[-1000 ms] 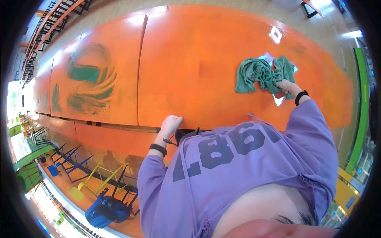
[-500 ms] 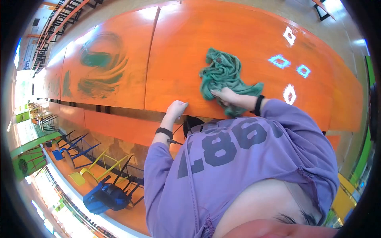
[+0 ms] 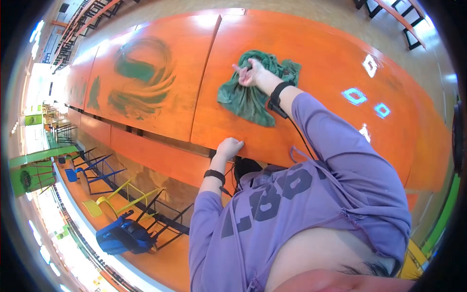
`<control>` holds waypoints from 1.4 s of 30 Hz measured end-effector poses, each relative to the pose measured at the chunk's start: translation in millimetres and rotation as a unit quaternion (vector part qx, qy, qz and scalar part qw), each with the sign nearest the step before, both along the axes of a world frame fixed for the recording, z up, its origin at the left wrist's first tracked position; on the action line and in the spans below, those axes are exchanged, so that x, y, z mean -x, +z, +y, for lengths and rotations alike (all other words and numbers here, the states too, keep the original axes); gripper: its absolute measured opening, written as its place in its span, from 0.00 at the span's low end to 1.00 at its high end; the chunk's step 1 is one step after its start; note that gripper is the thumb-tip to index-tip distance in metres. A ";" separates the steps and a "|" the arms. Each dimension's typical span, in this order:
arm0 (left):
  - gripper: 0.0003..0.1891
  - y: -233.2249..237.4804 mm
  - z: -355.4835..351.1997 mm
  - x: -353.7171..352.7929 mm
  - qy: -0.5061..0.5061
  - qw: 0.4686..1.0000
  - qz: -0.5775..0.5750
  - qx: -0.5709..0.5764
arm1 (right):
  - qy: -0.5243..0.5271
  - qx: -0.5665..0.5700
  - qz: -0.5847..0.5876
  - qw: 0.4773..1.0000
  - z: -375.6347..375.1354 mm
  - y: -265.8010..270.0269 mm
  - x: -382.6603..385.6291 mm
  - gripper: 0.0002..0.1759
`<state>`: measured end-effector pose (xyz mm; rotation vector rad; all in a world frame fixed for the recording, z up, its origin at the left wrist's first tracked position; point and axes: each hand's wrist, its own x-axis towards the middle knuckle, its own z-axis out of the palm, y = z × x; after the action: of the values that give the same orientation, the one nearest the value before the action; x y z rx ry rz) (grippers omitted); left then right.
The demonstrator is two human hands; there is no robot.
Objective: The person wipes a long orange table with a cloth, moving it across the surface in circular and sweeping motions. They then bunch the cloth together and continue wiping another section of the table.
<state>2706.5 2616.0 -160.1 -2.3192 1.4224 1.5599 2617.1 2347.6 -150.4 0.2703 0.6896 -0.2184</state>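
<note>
A crumpled green cloth [image 3: 255, 104] lies on the orange tabletop [image 3: 301, 44]. My right hand [image 3: 250, 75] is over the cloth's upper left part, its fingers apart and partly bent, one pointing left; no grip on the cloth shows. At the table's near edge rests my left hand [image 3: 229, 147], its fingers curled closed with nothing visible in them. Dark green smears [image 3: 138, 73] mark the neighbouring orange table section, left of a seam. Both wrists carry black bands.
An orange bench [image 3: 155, 155] runs along the near side of the table. Beyond it, at the lower left, are a blue and black backpack [image 3: 125, 236], a yellow chair [image 3: 99, 206] and a blue chair [image 3: 73, 174]. Another table with black legs [image 3: 399, 22] stands at the upper right.
My right hand has moved up and left across the table, and its fingers have spread. The cloth has shifted left and lies more spread out. My left hand stays at the table edge.
</note>
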 end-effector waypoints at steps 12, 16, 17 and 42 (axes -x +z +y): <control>0.21 6.4 -5.0 2.3 -0.045 0.998 -0.026 -0.027 | -0.270 0.123 0.300 0.906 -150.3 -30.3 176.4 0.36; 0.20 14.7 -7.7 1.6 -0.066 0.996 -0.028 -0.052 | 0.077 0.295 0.522 0.797 -159.5 -43.9 206.4 0.37; 0.20 13.8 -8.2 1.2 -0.075 0.995 -0.028 -0.054 | 0.108 0.349 0.574 0.733 -159.1 -47.6 199.1 0.37; 0.21 5.9 -2.8 3.6 -0.048 0.998 0.025 -0.041 | 0.609 0.780 0.131 0.068 152.1 20.2 -51.6 0.36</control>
<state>2702.8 2613.3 -154.1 -2.1483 1.4294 1.6278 2668.7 2499.7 -130.2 -2.6244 0.3967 0.7809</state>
